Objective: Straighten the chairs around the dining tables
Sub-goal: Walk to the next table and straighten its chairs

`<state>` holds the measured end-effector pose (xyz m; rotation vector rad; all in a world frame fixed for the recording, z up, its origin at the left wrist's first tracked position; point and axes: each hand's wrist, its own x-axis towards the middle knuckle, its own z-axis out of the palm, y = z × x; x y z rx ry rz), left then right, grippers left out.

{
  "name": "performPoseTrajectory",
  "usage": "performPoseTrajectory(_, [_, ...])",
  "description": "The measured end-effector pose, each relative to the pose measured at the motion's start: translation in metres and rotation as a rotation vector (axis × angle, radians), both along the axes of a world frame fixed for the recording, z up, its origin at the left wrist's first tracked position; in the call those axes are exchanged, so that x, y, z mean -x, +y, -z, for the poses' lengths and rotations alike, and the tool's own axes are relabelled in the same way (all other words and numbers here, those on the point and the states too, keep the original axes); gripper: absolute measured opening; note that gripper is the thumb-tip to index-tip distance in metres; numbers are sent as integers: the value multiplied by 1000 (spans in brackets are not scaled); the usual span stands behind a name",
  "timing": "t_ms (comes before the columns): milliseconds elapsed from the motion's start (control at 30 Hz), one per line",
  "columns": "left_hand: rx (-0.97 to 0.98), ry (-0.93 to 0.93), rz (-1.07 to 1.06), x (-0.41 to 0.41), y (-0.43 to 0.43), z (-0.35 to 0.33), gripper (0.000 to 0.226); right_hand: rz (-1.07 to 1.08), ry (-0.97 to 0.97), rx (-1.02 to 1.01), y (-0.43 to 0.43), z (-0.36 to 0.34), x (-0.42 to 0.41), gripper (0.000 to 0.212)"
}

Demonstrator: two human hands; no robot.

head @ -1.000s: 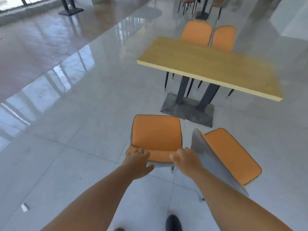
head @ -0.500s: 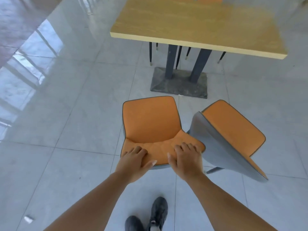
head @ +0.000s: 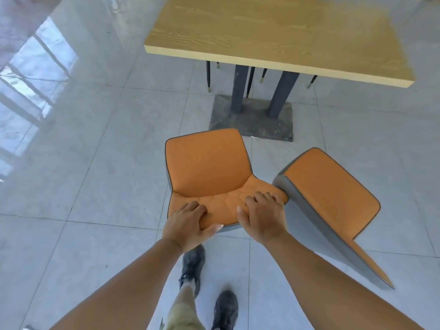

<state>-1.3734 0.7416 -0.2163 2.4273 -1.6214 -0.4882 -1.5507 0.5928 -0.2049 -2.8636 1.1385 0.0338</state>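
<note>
Squarely facing the light wooden dining table (head: 273,32), the orange padded chair with grey shell (head: 207,167) stands just short of its base; left hand (head: 188,222) and right hand (head: 260,216) clamp its backrest top. Beside it, a matching orange chair (head: 331,194) angles right.

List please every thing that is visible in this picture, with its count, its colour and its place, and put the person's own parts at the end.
Dining table: one, light wood top on dark grey legs and a dark base plate, top centre.
Held chair: one, orange seat with grey shell, centre, in front of the table.
Second chair: one, orange and grey, right of the held chair, turned at an angle, touching it.
Far chair legs: several, thin, black with gold tips, under the table.
Floor: grey glossy tiles, all around.
Shoes: two, dark, bottom centre.
Left hand: gripping the held chair's backrest top.
Right hand: gripping the same backrest.
</note>
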Motion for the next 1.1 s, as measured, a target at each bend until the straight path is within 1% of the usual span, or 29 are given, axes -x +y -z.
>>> performPoseTrajectory(67, [4, -12, 19, -19, -12, 2, 77, 1, 14, 19, -11, 1, -18, 48])
performPoseTrajectory(200, [18, -28, 40, -52, -38, 6, 76, 19, -22, 33, -35, 6, -46, 47])
performPoseTrajectory(500, [3, -7, 68, -111, -122, 4, 76, 71, -47, 28, -108, 2, -100, 49])
performPoseTrajectory(600, [23, -15, 65, -122, -145, 6, 74, 88, -75, 20, -130, 2, -111, 49])
performPoseTrajectory(833, [52, -13, 51, -143, -195, 8, 75, 99, -16, -5, -180, 3, -133, 57])
performPoseTrajectory(1100, [57, 7, 61, -160, -221, 7, 76, 126, 14, -20, -205, 4, -149, 61])
